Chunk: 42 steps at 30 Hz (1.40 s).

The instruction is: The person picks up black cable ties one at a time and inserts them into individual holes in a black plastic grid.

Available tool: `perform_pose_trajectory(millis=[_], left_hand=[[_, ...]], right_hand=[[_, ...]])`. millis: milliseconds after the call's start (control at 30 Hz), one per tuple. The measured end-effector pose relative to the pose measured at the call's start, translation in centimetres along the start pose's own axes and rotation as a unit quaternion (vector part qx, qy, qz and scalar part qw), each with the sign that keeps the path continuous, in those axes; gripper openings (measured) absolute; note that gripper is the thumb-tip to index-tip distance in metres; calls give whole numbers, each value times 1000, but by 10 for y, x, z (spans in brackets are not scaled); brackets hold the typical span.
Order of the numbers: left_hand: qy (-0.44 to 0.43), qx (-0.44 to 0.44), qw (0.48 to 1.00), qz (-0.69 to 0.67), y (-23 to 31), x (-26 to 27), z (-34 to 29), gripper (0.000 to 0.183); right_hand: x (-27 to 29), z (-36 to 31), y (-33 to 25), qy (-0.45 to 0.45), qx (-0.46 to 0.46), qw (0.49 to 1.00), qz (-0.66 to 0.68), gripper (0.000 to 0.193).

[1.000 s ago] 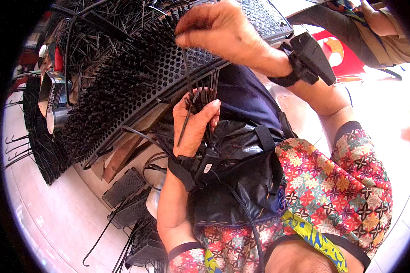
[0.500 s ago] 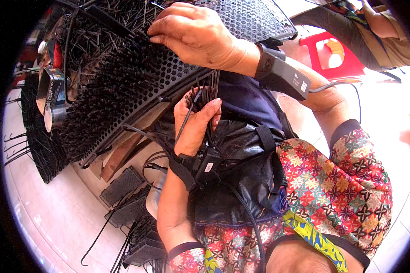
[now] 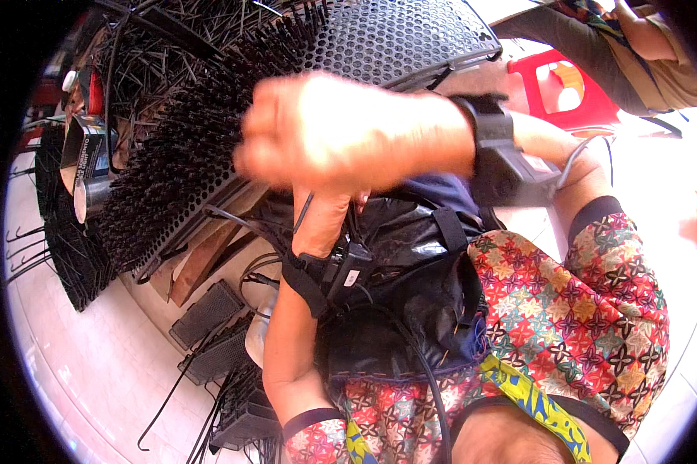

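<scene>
While the black perforated panel point(image 3: 395, 46) slants across in front of the person's lap, dense rows of thin black strips point(image 3: 186, 147) stand in its holes over the left and middle part, and open holes show at its right end. The right hand point(image 3: 317, 131), blurred, hovers in front of the panel's near edge with its fingers curled in; whether they have hold of anything, I cannot tell. Mostly hidden behind it, the left hand point(image 3: 321, 220) sits just on the near side of the panel; its fingers are covered, so how far open they are and what they grip cannot be told. A thin dark rod point(image 3: 303, 213) lies against the left hand.

Beyond the panel spreads a tangled heap of loose strips point(image 3: 170, 77). To the panel's left are a metal can point(image 3: 93, 199) and a dark bundle point(image 3: 70, 232) with thin hooks poking out. Under the panel's near edge slants a wooden support point(image 3: 198, 271), and nearer the person than the panel, dark ridged blocks point(image 3: 209, 313) rest on the pale floor point(image 3: 93, 371). Right of the panel stands a red stool point(image 3: 596, 120), near another person's trousered leg point(image 3: 580, 46).
</scene>
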<state>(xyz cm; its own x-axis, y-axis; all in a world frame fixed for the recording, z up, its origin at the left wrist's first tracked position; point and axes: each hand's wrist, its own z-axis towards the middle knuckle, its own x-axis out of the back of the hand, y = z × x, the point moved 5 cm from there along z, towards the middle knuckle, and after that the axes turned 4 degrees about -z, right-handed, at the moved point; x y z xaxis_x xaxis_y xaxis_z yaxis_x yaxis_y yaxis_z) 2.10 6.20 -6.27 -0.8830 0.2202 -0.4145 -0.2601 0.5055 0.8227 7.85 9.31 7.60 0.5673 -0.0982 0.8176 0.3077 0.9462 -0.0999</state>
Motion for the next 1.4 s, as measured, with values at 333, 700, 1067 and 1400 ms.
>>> perform_pose_trajectory(millis=[333,700,1067,1400], left_hand=[[13,-28,999,34,20,-13,-5,7],[16,-44,999,-13,22,-9,-8,14],[15,-54,994,-93,21,-4,-14,22],[21,-79,992,-95,26,-2,-12,22]], right_hand=[[-5,-12,-35,-17,111,994,-16,24],[20,-29,72,338,-158,927,31,12],[-7,-13,71,176,-93,976,-87,16],[-8,-6,65,73,-101,967,-220,15]])
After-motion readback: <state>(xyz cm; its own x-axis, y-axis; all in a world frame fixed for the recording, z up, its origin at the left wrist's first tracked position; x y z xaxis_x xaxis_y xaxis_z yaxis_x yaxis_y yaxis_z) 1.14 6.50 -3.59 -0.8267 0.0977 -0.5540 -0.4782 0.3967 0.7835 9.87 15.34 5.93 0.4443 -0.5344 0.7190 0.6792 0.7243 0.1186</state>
